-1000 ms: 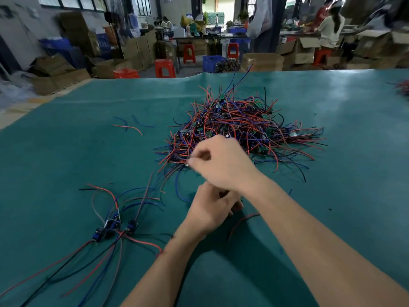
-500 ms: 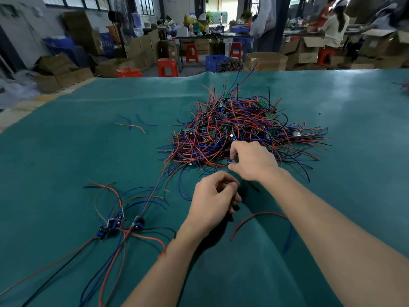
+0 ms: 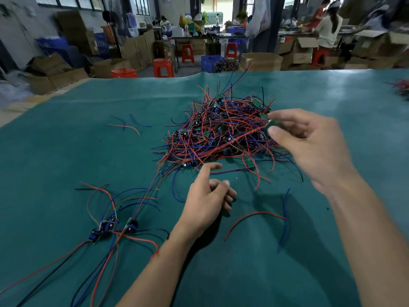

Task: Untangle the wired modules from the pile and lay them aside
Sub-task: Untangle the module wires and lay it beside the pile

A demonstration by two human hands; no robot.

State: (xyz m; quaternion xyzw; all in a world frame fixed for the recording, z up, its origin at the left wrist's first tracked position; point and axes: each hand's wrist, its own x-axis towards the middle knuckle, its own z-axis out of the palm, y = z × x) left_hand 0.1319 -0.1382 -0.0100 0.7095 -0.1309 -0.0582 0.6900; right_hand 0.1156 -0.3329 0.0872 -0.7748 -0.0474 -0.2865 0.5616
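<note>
My right hand (image 3: 309,142) pinches a green module (image 3: 272,126) above the pile (image 3: 219,134) — my left hand (image 3: 208,202) hangs loose, fingers holding nothing.

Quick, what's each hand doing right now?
Left hand: loosely curled, holding nothing.
Right hand: pinching a small green module, wires trailing into the pile.

No text, label, brand, number or sign is showing legibly anywhere in the view; any markings on the cardboard boxes (image 3: 297,53) in the background are too blurred and too small to make out.
</note>
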